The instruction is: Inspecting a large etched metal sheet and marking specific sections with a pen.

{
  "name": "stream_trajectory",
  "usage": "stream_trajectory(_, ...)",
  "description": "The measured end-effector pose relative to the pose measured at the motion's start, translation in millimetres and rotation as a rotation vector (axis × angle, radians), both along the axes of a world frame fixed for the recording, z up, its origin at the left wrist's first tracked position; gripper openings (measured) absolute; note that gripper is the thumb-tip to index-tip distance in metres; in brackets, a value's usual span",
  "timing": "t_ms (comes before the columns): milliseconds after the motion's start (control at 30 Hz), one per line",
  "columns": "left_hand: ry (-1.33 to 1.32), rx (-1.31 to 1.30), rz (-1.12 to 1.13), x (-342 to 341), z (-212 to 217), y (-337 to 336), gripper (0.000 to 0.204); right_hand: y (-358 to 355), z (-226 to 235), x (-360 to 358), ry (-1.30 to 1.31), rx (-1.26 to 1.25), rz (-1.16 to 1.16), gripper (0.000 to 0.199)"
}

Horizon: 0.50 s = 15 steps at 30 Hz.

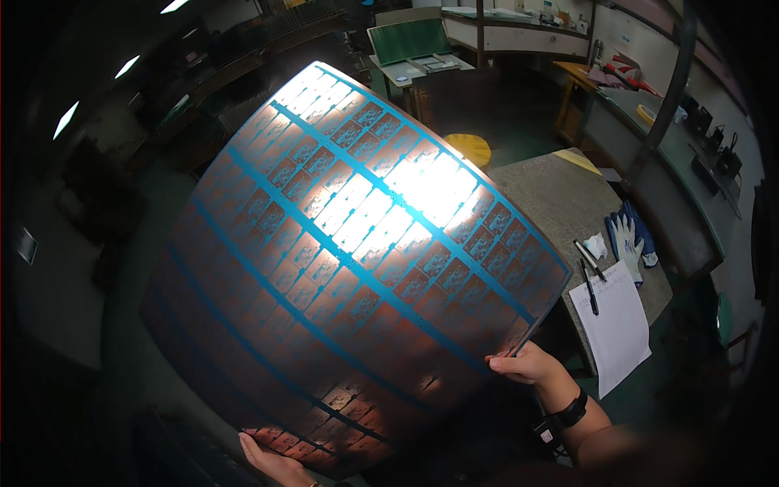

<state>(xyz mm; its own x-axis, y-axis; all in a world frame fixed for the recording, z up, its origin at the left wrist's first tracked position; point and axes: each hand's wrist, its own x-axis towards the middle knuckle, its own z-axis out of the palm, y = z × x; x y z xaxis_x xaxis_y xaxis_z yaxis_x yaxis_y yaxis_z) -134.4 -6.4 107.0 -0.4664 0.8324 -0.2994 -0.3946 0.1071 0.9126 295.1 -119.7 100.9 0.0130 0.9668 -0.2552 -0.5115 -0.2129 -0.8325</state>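
A large copper-coloured circuit board panel (357,300) with blue stripes and rows of repeated patterns fills the middle of the head view, tilted, with bright glare on its upper part. My left hand (272,463) grips its lower left edge, thumb on the near face. At the right corner my right hand (526,365) pinches the edge, thumb on top and the other fingers mostly behind the panel. A dark band circles my right wrist. Most of what lies behind the panel is hidden.
To the right stands a grey table (544,191) with a paper sheet (617,325), a black pen (590,292), a pale marker (591,261) and work gloves (627,239). A yellow round stool (469,149) is behind it. Farther back are a green board (408,40) and a long workbench (682,154).
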Motion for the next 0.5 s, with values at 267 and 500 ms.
stream_trajectory(267, 0.100, 0.116, 0.248, 13, 7, 2, 0.037, -1, -7, -7, 0.133, -0.145, -0.063, 0.009)
stream_trajectory(500, 0.041, 0.127, 0.246, 29, 26, -10, 0.037, -2, -14, -10, 0.096, -0.132, -0.008, 0.011)
